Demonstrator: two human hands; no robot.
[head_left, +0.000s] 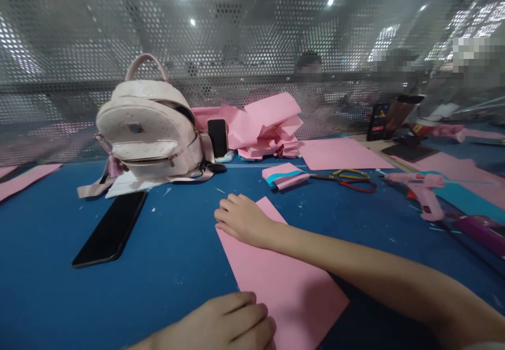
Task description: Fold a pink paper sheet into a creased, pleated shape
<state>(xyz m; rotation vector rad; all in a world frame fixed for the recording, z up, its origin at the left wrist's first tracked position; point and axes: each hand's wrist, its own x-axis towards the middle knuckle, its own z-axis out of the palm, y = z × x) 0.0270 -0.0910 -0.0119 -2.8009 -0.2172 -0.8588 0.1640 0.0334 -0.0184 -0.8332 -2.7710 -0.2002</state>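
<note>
A pink sheet of paper [284,281] lies at a slant on the blue table in front of me. My right hand [244,221] reaches across its far end, with the fingers curled together at the far left edge. Near me, my left hand [221,323] has its bent fingers closed over the sheet's left edge; its thumb is hidden. Beyond the sheet rests a small folded pink piece with a blue stripe [284,176], touching the blades of scissors [349,176] with yellow and red handles.
A pale backpack [152,123] stands at the back left, with a black phone [112,229] before it. Crumpled pink paper [272,123] and a flat pink sheet [343,154] lie behind. To the right are a pink glue gun [424,189] and a purple tool [481,231]. A perforated metal screen [244,39] borders the table.
</note>
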